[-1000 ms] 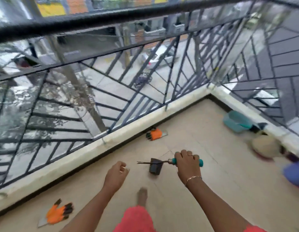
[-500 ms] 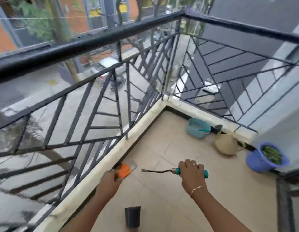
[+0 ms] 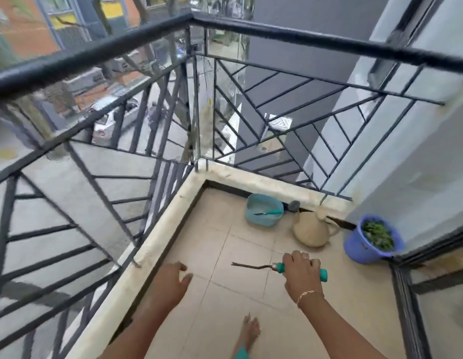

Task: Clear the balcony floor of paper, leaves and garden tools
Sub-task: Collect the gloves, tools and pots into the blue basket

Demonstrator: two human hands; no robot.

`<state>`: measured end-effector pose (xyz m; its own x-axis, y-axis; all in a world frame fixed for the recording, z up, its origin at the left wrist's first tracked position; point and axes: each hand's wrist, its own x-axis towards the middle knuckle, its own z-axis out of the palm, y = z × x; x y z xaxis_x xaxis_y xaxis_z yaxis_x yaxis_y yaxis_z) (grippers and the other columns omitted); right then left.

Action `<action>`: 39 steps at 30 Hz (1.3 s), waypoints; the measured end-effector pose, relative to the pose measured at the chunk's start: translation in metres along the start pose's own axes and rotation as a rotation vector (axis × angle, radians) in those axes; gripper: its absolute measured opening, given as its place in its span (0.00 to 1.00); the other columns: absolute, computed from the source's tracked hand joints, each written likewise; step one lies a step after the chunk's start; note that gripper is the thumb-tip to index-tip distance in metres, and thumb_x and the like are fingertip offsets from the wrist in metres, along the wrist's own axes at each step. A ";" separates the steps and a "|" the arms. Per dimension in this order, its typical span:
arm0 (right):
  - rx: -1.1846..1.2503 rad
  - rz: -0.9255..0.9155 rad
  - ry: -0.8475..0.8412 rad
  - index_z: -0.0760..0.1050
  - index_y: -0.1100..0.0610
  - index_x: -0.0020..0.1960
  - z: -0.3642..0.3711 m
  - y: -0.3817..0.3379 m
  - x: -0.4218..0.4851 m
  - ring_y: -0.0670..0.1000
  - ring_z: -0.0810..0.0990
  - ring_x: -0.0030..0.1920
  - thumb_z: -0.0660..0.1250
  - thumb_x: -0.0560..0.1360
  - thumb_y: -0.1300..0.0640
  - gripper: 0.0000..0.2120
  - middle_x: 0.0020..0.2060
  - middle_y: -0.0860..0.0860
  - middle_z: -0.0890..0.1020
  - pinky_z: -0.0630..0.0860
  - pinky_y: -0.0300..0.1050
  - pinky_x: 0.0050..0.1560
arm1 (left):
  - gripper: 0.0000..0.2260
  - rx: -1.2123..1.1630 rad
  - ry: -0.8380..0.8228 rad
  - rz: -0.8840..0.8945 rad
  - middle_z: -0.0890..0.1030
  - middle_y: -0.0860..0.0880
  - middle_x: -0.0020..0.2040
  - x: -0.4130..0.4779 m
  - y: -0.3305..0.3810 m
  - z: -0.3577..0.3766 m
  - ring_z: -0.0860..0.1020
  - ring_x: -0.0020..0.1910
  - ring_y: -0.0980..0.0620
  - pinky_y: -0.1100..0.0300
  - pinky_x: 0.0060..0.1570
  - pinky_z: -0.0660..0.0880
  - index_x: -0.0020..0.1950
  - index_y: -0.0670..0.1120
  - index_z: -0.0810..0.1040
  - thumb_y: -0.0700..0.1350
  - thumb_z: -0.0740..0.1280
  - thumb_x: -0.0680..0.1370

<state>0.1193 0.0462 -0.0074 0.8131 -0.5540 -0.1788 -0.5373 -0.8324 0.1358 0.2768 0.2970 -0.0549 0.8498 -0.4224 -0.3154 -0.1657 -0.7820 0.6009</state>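
I see the right hand [image 3: 301, 274] held out above the tiled floor [image 3: 238, 252], its grip wrapped round the teal handle of a garden fork [image 3: 253, 267] with the tines pointing left. The left hand [image 3: 170, 279] hovers palm down near the kerb [image 3: 157, 244] with its fingers reaching forward. I cannot tell whether its grip holds anything (a pinkish glint shows under the thumb). In the corner a teal tub [image 3: 261, 221] holds a teal-handled tool [image 3: 268, 213]. Just beside it stands a tan jug [image 3: 312, 230], then a blue bucket [image 3: 362, 252] of green leaves [image 3: 376, 234]. Bare tiles lie between hands and containers, and the railing [image 3: 303, 37] closes two sides.
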 end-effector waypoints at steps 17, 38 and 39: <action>-0.181 -0.008 -0.177 0.68 0.53 0.63 -0.048 0.128 0.295 0.55 0.72 0.59 0.58 0.77 0.57 0.14 0.60 0.53 0.71 0.65 0.51 0.55 | 0.09 -0.177 -0.044 -0.084 0.79 0.40 0.51 0.279 0.192 0.037 0.76 0.55 0.43 0.55 0.55 0.70 0.52 0.38 0.78 0.42 0.68 0.76; -0.250 -0.147 -0.532 0.64 0.55 0.65 0.182 0.143 0.653 0.58 0.68 0.63 0.56 0.78 0.56 0.16 0.63 0.54 0.69 0.64 0.53 0.61 | 0.13 -0.203 -0.099 -0.349 0.75 0.42 0.58 0.585 0.211 0.259 0.73 0.58 0.45 0.56 0.55 0.68 0.61 0.42 0.75 0.45 0.64 0.78; -0.254 -0.154 -0.532 0.64 0.56 0.65 0.207 0.139 0.664 0.58 0.68 0.63 0.55 0.78 0.58 0.16 0.63 0.55 0.69 0.64 0.53 0.61 | 0.13 -0.210 -0.106 -0.346 0.74 0.42 0.58 0.592 0.205 0.279 0.73 0.58 0.45 0.56 0.57 0.68 0.61 0.42 0.74 0.45 0.63 0.78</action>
<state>0.5379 -0.4400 -0.3091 0.6185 -0.4131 -0.6685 -0.2992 -0.9104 0.2859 0.6064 -0.2413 -0.3238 0.7791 -0.2045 -0.5925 0.2357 -0.7803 0.5793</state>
